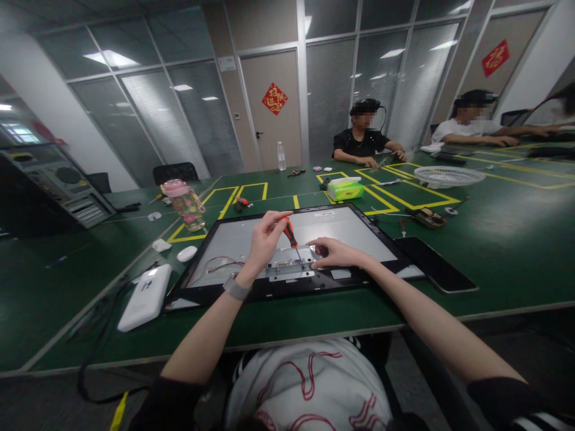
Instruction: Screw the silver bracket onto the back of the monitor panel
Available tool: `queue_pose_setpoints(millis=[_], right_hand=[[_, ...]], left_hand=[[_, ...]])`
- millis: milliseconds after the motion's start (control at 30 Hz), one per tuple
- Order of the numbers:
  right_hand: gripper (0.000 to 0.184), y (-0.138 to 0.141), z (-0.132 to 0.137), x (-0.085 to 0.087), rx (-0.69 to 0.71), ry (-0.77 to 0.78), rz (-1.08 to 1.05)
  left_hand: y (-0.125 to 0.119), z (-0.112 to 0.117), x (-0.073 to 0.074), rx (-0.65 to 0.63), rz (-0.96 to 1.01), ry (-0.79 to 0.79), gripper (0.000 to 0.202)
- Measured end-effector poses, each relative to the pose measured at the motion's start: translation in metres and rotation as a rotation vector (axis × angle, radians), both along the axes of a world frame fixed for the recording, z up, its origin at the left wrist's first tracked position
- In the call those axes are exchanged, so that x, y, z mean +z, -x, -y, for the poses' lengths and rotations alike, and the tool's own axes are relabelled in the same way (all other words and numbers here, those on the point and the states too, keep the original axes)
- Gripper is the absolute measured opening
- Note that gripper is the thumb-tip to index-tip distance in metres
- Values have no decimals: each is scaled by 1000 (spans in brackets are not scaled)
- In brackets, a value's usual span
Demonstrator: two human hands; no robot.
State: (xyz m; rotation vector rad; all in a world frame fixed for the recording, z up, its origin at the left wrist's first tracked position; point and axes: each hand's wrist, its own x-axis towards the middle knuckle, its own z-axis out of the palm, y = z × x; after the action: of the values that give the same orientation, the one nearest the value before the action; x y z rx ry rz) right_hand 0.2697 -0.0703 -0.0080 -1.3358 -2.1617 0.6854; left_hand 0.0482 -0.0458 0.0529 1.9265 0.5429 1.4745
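a white box (pixel 146 296) is seen at 9 o'clock of the opened display panel (pixel 233 239), and a flowered bottle (pixel 186 205) at 11 o'clock of it. the panel is laid flat, back up, on the green table (pixel 314 317), directly in front of the person. the left hand (pixel 264 238) is closed by its fingertips around the orange-and-black handle of a screwdriver (pixel 290 233), whose shaft is slanted down toward 5 o'clock onto a metal bracket (pixel 287 270) by the panel's near edge. the right hand (pixel 335 252) is spread almost flat, fingertips rested on the bracket's right end, nothing gripped. a dark slab (pixel 433 263) is laid at 3 o'clock of the panel. the screwdriver is judged light, stiff and easily turned from its handle. the panel is judged wide, thin and fragile, with loose wires (pixel 215 263) exposed; it is best taken by its black frame at 2 opposite edges, not by the grey sheet.
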Motion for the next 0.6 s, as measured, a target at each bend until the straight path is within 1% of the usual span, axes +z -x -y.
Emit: queue_pose_setpoints(millis=[67,133,300,367,433,533,600], right_hand=[[70,0,0,-1,2,-5,0],[69,-1,-1,-1,8,-12,7],[70,-2,-2,-2,15,-17,23],[70,-2,-2,-2,15,-18,34],[70,-3,-2,-2,17,-25,43],[70,-3,-3,-4,18,-31,40],[70,-4,-4,-5,23,-30,43]], left_hand=[[-1,0,-2,-72,26,39,26],[-2,0,-3,-101,41,52,27],[-5,2,-4,4,26,6,20],[-5,2,-4,0,20,21,22],[-4,1,-4,-48,33,63,26],[-4,-1,-5,-159,74,140,30],[-4,-1,-5,-188,75,158,30]])
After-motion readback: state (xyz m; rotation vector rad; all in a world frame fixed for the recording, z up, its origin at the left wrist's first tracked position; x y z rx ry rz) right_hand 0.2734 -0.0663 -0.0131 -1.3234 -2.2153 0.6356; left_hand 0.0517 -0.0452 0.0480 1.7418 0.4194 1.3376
